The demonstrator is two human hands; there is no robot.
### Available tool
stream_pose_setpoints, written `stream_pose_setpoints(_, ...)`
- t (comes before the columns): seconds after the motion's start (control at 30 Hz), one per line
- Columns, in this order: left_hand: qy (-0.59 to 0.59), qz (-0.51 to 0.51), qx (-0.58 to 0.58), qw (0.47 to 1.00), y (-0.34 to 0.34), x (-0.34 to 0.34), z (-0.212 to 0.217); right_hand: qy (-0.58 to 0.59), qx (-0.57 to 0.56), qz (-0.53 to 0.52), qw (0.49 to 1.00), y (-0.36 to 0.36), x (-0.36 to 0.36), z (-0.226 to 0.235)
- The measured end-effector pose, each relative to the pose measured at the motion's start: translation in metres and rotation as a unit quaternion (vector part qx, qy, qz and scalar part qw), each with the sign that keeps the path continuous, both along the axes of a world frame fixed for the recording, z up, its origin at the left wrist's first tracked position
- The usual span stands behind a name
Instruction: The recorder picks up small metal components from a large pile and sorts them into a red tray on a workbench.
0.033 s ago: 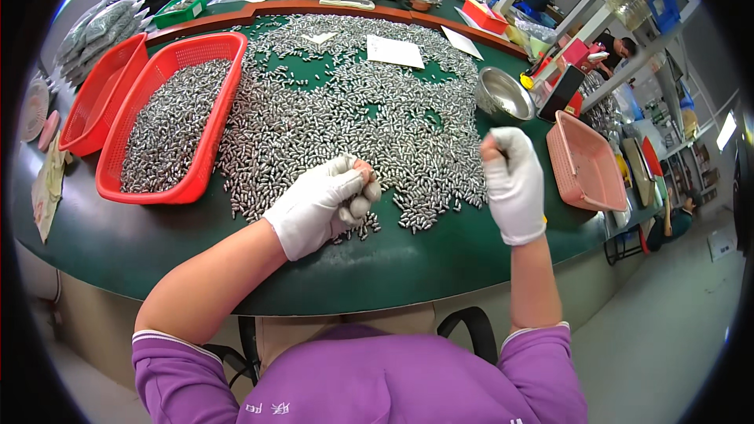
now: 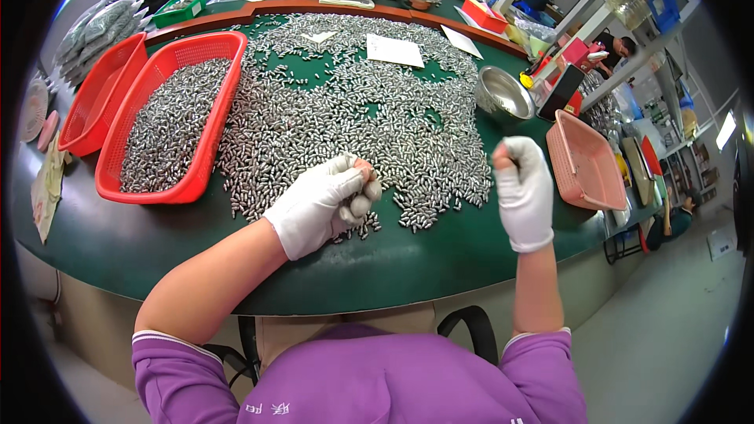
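Small shiny metal pieces (image 2: 314,114), bullet-shaped, lie spread in a thick layer over the green table. At the near edge of the layer, my left hand (image 2: 326,202), in a white glove with bare fingertips, is curled closed; what its fingers hold, if anything, is hidden. A few loose pieces (image 2: 365,228) lie just beside it. My right hand (image 2: 525,192), gloved the same way, hovers right of the layer with thumb and fingers pressed together. Whatever may be between them is too small to make out. Left of the layer stands a red plastic basket (image 2: 222,122) filled with the same pieces.
Another red basket (image 2: 82,122) leans at far left. On the right are a steel bowl (image 2: 505,93), a dark phone-like screen (image 2: 561,93) and a pink basket (image 2: 585,161). White paper (image 2: 395,51) lies on the pieces. A wooden rail (image 2: 228,20) borders the far side.
My right hand has shifted slightly to the right and toward me, away from the metal pieces. My left hand stays in place.
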State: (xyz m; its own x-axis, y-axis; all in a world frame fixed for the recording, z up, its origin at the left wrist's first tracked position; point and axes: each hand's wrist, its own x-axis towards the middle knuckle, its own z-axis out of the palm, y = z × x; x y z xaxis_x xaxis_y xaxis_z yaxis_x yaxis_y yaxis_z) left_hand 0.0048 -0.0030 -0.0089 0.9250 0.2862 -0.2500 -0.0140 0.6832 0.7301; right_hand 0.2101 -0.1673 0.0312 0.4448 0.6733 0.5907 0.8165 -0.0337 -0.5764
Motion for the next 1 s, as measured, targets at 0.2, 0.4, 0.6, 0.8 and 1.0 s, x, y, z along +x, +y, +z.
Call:
stream_pose_setpoints(0.2, -0.004, -0.002, -0.020, 1.000, -0.002, 0.002, -0.001, 0.017, -0.056, -0.229, 0.972, -0.116, 0.034, -0.010)
stream_pose_setpoints(0.4, -0.007, -0.003, -0.018, 1.000, -0.004, 0.000, -0.001, -0.062, -0.241, -0.462, 0.851, -0.202, 0.065, 0.002)
stream_pose_setpoints(0.6, -0.010, 0.003, -0.019, 1.000, -0.006, 0.002, -0.003, -0.130, -0.155, -0.471, 0.859, -0.184, 0.059, -0.011)
stream_pose_setpoints(0.8, -0.043, 0.019, -0.018, 0.999, -0.003, 0.002, -0.008, -0.053, -0.101, -0.230, 0.966, -0.089, 0.026, -0.010)
stream_pose_setpoints(1.0, -0.068, 0.056, -0.023, 0.996, 0.005, 0.001, -0.008, -0.075, -0.116, 0.076, 0.988, 0.024, -0.032, 0.003)
